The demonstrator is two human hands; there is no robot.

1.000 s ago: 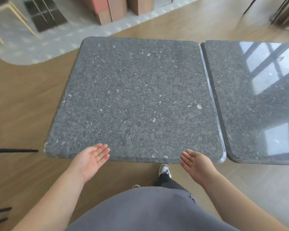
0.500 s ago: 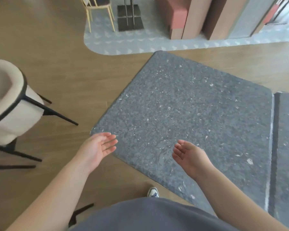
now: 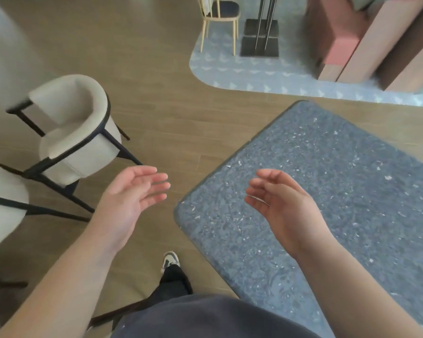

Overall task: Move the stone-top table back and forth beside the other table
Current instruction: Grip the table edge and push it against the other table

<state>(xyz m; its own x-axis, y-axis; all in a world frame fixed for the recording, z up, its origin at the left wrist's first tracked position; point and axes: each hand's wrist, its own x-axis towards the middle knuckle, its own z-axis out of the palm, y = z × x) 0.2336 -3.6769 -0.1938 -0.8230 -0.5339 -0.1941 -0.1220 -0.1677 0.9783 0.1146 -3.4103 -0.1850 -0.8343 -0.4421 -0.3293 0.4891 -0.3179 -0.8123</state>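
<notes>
We are holding our left hand over the floor, fingers apart, gripping nothing | right hand hovering likewise — relaxed, empty | stone-top counter lying beneath the right hand | cream chair sitting left of our left hand.

My left hand is raised in front of me with the palm turned inward toward my other hand, the fingers loosely spread and only slightly bent, thumb uppermost. It holds nothing. My bare left forearm runs back toward the lower left corner. My right hand is raised at about the same height, palm facing left toward the other hand, its fingers relaxed and gently curled, gripping nothing. My bare right forearm slants back toward the lower right. The two hands are well apart, palms facing each other.
</notes>
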